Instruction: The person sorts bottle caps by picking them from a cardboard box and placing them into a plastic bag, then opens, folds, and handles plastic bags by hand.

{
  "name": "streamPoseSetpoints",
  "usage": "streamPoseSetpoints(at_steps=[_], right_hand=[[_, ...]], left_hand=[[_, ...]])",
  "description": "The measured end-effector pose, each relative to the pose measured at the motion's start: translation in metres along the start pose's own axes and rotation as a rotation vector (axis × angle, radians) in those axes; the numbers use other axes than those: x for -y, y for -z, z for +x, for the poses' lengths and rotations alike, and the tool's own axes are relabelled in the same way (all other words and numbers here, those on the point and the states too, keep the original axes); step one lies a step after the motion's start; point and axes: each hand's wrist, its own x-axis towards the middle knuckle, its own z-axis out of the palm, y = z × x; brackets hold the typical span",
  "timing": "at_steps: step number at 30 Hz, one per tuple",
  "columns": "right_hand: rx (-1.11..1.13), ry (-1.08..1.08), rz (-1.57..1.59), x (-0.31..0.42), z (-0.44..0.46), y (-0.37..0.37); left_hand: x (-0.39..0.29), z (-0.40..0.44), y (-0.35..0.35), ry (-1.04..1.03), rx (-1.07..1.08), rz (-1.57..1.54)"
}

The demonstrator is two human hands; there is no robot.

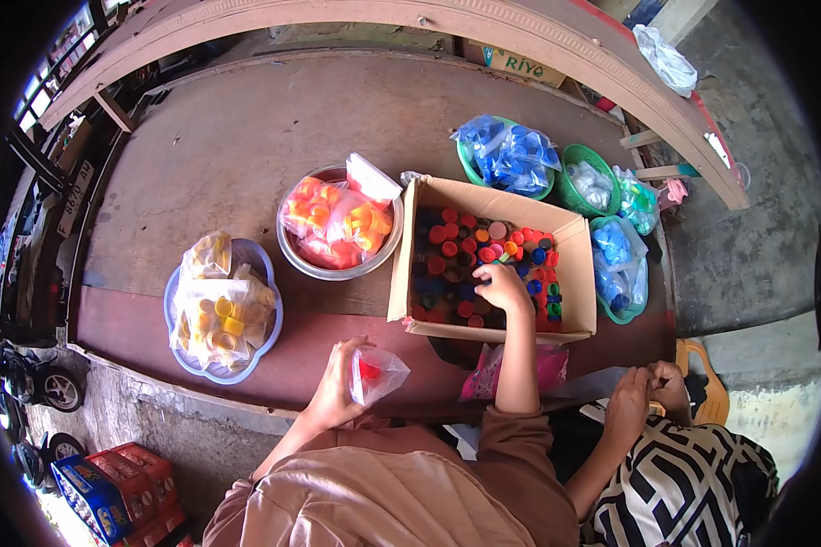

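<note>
My left hand [340, 383] is wrapped round the side of a small clear plastic bag [377, 376] with a red cap inside. Over the open cardboard box [497, 196], my right hand [504, 287] reaches down among loose bottle caps [451, 248] in red, blue, orange and green. Its fingers are bent close to the caps; whether they pinch one is too small to tell. Left of the box, a metal bowl [397, 228] holds bags of orange and red caps. Farther left is a lavender basin [269, 351] with bags of yellow caps.
Green baskets [567, 193] with bags of blue and clear caps stand right of the box. Beside me, a co-worker's hands [631, 401] hold a clear bag. A pink bag [547, 369] lies at the near table edge. A wooden rail [337, 20] spans the far side.
</note>
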Motion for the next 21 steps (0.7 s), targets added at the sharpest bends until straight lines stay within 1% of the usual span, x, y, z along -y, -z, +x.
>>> streamPoseSetpoints(at_steps=[1,4,5,7,9,11,14,17,18,19,21], right_hand=[[-0.021,0.023,-0.091,0.002,0.01,0.001],[-0.041,0.087,-0.122,0.015,0.036,0.003],[-0.087,0.081,-0.162,0.015,0.046,0.003],[-0.178,0.067,-0.24,0.012,0.063,-0.003],[-0.221,-0.028,-0.267,0.009,0.067,0.002],[-0.233,-0.071,-0.223,-0.022,0.08,-0.011],[-0.049,-0.058,-0.105,-0.046,0.084,-0.022],[-0.029,0.005,-0.087,-0.035,0.075,-0.016],[-0.101,0.086,-0.127,-0.036,0.073,-0.02],[-0.138,0.112,-0.136,-0.037,0.072,-0.022],[-0.21,0.166,-0.153,-0.032,0.07,-0.024]], left_hand=[[0.0,0.001,0.0,-0.003,0.002,0.003],[-0.006,0.003,0.001,0.003,-0.018,-0.058],[-0.006,0.004,0.001,0.004,-0.024,-0.062],[-0.006,0.003,0.002,0.008,-0.035,-0.072],[-0.004,0.0,0.003,0.027,-0.048,-0.074],[-0.003,-0.001,0.004,0.046,-0.059,-0.069],[-0.005,0.001,0.004,0.064,-0.062,-0.055],[-0.006,0.005,0.003,0.038,-0.037,-0.036],[-0.005,0.006,0.002,0.012,-0.025,-0.018],[-0.004,0.007,0.002,-0.013,-0.013,0.001],[-0.007,0.007,0.002,-0.001,-0.018,-0.031]])
